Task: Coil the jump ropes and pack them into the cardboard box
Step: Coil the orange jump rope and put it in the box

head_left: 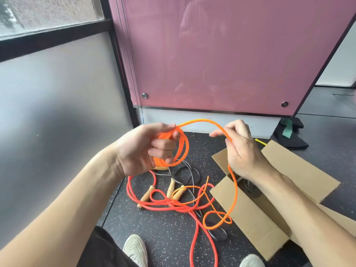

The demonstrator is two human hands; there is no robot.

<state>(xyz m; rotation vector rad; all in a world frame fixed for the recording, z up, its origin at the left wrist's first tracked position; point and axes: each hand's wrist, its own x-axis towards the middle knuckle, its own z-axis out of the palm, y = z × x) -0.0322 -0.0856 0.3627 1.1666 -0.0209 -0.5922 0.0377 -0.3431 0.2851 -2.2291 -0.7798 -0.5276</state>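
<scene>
The left hand (142, 149) curls its fingers round a small coil of the orange rope (182, 149), held up above the floor. From the coil the rope arcs across to the right hand (242, 153), which pinches it between thumb and forefinger. Below that hand the rope drops over the near flap of the open cardboard box (256, 224) and ends in loose loops on the speckled dark floor (163, 237). A red rope (194, 237) and a black rope (190, 174) lie tangled there, with wooden handles (171, 187) among them, just left of the box. Something dark and coiled lies inside the box, mostly hidden by the right wrist. Two pale shoes (134, 249) show at the bottom edge, and a pink panel (231, 54) stands behind.
</scene>
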